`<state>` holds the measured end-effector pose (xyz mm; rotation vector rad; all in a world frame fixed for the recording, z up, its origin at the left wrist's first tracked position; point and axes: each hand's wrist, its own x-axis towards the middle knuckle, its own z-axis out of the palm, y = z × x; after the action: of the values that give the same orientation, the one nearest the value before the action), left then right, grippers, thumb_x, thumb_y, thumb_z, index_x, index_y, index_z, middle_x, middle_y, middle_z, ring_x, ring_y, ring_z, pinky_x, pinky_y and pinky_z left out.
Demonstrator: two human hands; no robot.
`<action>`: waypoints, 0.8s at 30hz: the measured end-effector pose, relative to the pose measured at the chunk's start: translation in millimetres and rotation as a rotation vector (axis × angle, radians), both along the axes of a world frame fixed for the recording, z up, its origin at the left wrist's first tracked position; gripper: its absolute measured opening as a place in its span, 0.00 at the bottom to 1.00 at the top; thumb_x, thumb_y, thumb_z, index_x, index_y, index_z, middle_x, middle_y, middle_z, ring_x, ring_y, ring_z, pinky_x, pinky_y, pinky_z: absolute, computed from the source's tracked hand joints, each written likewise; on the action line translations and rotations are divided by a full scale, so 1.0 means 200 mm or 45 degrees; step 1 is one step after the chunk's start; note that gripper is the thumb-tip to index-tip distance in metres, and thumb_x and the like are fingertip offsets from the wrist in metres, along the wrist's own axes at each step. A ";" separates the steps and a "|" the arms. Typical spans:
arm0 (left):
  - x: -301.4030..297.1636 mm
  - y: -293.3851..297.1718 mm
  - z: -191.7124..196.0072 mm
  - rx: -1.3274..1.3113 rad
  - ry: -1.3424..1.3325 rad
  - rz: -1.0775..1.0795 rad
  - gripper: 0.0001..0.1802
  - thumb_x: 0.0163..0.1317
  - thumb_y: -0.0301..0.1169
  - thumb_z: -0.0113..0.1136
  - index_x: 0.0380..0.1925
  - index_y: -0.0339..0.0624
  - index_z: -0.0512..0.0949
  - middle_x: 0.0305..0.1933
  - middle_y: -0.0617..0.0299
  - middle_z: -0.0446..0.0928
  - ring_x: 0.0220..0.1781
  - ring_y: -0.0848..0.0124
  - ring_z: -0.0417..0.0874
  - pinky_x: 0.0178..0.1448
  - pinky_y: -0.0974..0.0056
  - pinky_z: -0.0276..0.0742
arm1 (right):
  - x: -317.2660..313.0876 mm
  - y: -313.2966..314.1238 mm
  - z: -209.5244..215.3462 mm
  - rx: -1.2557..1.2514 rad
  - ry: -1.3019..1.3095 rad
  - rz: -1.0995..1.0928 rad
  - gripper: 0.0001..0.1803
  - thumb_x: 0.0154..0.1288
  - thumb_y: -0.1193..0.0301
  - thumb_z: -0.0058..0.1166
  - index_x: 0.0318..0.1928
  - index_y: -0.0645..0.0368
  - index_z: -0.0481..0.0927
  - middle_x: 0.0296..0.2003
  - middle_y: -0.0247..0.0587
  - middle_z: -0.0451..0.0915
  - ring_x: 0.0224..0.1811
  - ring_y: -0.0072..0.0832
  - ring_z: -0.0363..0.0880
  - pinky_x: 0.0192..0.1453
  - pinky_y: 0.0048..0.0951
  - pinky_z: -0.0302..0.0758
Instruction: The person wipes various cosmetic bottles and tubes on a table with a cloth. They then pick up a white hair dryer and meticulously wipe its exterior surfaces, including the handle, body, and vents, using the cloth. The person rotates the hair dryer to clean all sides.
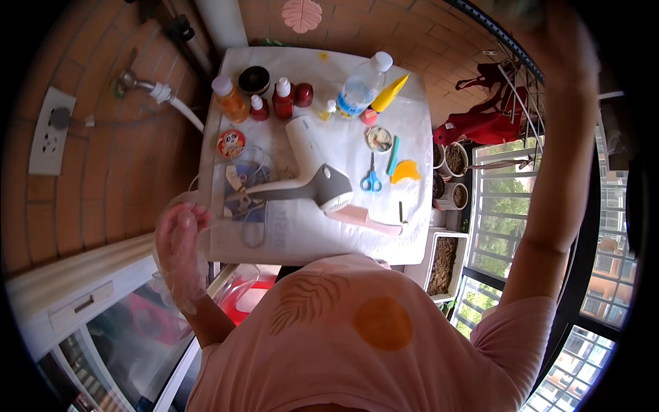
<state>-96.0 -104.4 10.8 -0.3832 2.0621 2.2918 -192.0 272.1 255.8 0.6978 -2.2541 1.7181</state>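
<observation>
Hovering beside the near-left corner of the table [405, 240], our left hand [180, 237] wears a clear plastic glove [184, 285], fingers loosely bent; whether they hold anything, we can't tell. Our right hand [564, 38] is up high, too blurred to read. That glove looks feather-light, slippery, easily torn: pinch the cuff. Mid-table lies the hair dryer [333, 184], rigid, probably heavier, best gripped by its handle.

A brick wall [72, 206] bears a socket panel [50, 152] and a tap [127, 84], with pots [445, 197] and a planter [449, 233] near a window [504, 213].
</observation>
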 end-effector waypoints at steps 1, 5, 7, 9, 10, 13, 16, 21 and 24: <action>0.09 -0.02 0.00 -0.011 0.014 0.099 0.14 0.62 0.33 0.56 0.44 0.36 0.73 0.39 0.55 0.77 0.40 0.68 0.78 0.48 0.63 0.75 | 0.01 0.01 -0.16 0.063 -0.026 0.075 0.10 0.67 0.65 0.49 0.39 0.60 0.75 0.28 0.32 0.77 0.27 0.18 0.74 0.33 0.19 0.75; 0.23 -0.12 -0.02 0.071 0.010 0.117 0.15 0.62 0.31 0.56 0.45 0.33 0.71 0.41 0.55 0.76 0.42 0.67 0.78 0.52 0.64 0.74 | 0.34 0.06 -0.59 0.202 -0.419 -0.446 0.08 0.66 0.68 0.51 0.35 0.60 0.77 0.22 0.30 0.73 0.22 0.16 0.70 0.26 0.19 0.68; 0.26 -0.13 -0.04 0.065 -0.019 0.148 0.14 0.61 0.31 0.57 0.44 0.35 0.72 0.40 0.55 0.76 0.41 0.68 0.78 0.50 0.64 0.75 | 0.41 0.09 -0.78 0.193 -0.575 -0.586 0.07 0.65 0.70 0.51 0.36 0.61 0.77 0.23 0.30 0.73 0.23 0.15 0.70 0.26 0.18 0.66; 0.32 -0.15 -0.08 0.019 0.015 0.175 0.13 0.60 0.29 0.58 0.44 0.36 0.73 0.39 0.56 0.77 0.40 0.69 0.78 0.48 0.65 0.75 | 0.49 0.14 -0.98 0.305 -0.628 -0.457 0.07 0.64 0.70 0.53 0.37 0.62 0.78 0.23 0.30 0.74 0.23 0.14 0.69 0.26 0.17 0.65; 0.35 -0.16 -0.11 -0.016 0.060 0.174 0.13 0.60 0.29 0.58 0.44 0.36 0.73 0.39 0.56 0.77 0.40 0.69 0.78 0.48 0.65 0.75 | 0.54 0.10 -1.05 0.332 -0.705 -0.439 0.07 0.63 0.70 0.53 0.37 0.62 0.78 0.23 0.30 0.75 0.24 0.14 0.69 0.27 0.17 0.65; 0.41 -0.16 -0.27 -0.254 0.257 0.076 0.11 0.58 0.25 0.58 0.41 0.36 0.74 0.39 0.58 0.77 0.40 0.72 0.78 0.48 0.68 0.74 | 0.73 0.02 -1.24 0.280 -0.936 -0.377 0.08 0.62 0.71 0.55 0.36 0.63 0.78 0.24 0.31 0.76 0.25 0.14 0.69 0.29 0.17 0.66; 0.42 -0.14 -0.34 -0.772 0.350 -0.131 0.09 0.60 0.25 0.57 0.40 0.35 0.75 0.40 0.59 0.77 0.41 0.74 0.77 0.49 0.70 0.73 | 0.89 -0.03 -1.40 0.152 -1.065 -0.334 0.08 0.63 0.70 0.54 0.35 0.65 0.77 0.23 0.32 0.75 0.25 0.15 0.70 0.30 0.18 0.67; 0.48 0.00 -0.38 -0.533 0.206 -0.176 0.09 0.62 0.27 0.55 0.41 0.35 0.76 0.41 0.58 0.78 0.45 0.71 0.78 0.52 0.68 0.72 | 1.13 -0.08 -1.54 -0.648 -1.479 -0.317 0.10 0.64 0.69 0.52 0.40 0.62 0.70 0.32 0.42 0.76 0.30 0.26 0.76 0.30 0.26 0.75; 0.47 0.07 -0.40 0.562 -0.162 -0.303 0.21 0.67 0.37 0.48 0.56 0.36 0.65 0.59 0.50 0.67 0.59 0.58 0.70 0.63 0.58 0.65 | 1.21 -0.11 -1.60 -0.907 -1.702 -0.370 0.09 0.62 0.71 0.52 0.40 0.63 0.71 0.33 0.42 0.77 0.32 0.29 0.78 0.35 0.29 0.78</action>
<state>-1.7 -89.6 -68.9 -0.2375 1.4014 2.4068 50.3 249.2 -64.9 -1.1840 -1.7069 2.9486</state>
